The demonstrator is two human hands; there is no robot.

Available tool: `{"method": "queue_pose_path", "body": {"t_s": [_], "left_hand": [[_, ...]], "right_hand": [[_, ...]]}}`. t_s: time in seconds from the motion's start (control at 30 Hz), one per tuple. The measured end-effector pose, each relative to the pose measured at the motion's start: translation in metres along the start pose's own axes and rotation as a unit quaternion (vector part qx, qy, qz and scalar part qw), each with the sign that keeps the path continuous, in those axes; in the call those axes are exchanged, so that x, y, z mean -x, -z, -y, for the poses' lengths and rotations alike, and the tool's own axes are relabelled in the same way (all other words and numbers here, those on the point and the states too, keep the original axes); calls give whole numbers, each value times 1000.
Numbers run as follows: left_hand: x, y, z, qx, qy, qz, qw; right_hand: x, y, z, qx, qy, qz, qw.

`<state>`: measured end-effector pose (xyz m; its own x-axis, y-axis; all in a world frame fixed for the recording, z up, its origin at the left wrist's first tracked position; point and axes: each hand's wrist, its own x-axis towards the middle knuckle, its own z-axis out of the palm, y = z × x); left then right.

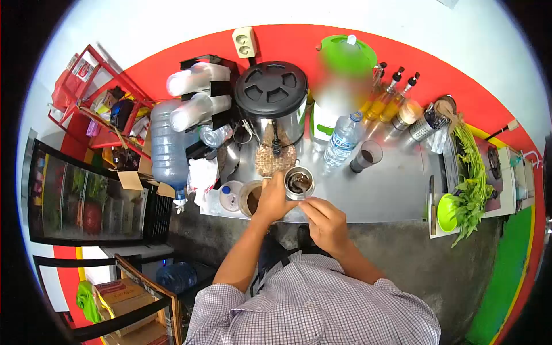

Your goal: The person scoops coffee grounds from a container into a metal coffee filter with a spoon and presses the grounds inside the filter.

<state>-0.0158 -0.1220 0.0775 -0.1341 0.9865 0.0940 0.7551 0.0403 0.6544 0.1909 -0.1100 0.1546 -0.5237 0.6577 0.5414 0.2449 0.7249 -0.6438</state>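
Observation:
A metal cup (299,183) with dark brown contents stands near the front edge of the steel counter. My left hand (275,198) is closed round the cup's left side. My right hand (326,223) is pinched round the thin handle of what looks like a spoon (301,193), whose end reaches into the cup. Just left of my left hand is an open tub (249,197) with brown powder in it. Its likely lid, a pale round one with a blue knob (227,192), lies beside it. Behind the cup is a woven mat (275,161).
A lidded steel dispenser (271,95) stands behind the mat. To the right are a water bottle (343,141), a dark tumbler (366,156) and several syrup bottles. Leafy greens (468,195), a green bowl (447,213) and a knife (432,201) lie at far right. Cup stacks (201,77) are left.

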Motion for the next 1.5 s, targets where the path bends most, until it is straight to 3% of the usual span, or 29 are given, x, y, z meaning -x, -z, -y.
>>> {"method": "queue_pose_path", "body": {"t_s": [0.1,0.2,0.3,0.53,0.7,0.97,1.27,1.5], "left_hand": [[0,-5,7,-17,-23,-13,1000],[0,-2,6,10,-23,-18,1000],[0,-2,9,-2,-17,-9,1000],[2,6,1,7,-40,-5,999],[1,6,1,14,-19,4,1000],[3,-3,8,16,-6,-15,1000],[4,8,-3,14,8,24,1000],[1,7,-2,46,0,-5,999]], "right_hand": [[2,-3,-4,46,-11,-27,999],[9,-19,-24,60,44,-30,997],[10,-21,-19,-8,59,-10,998],[-3,-2,-19,40,13,-22,999],[-1,-5,-19,-42,43,22,998],[-5,-2,-29,2,28,19,999],[-9,9,-32,-59,-10,4,998],[-2,5,-29,-37,21,27,999]]}}
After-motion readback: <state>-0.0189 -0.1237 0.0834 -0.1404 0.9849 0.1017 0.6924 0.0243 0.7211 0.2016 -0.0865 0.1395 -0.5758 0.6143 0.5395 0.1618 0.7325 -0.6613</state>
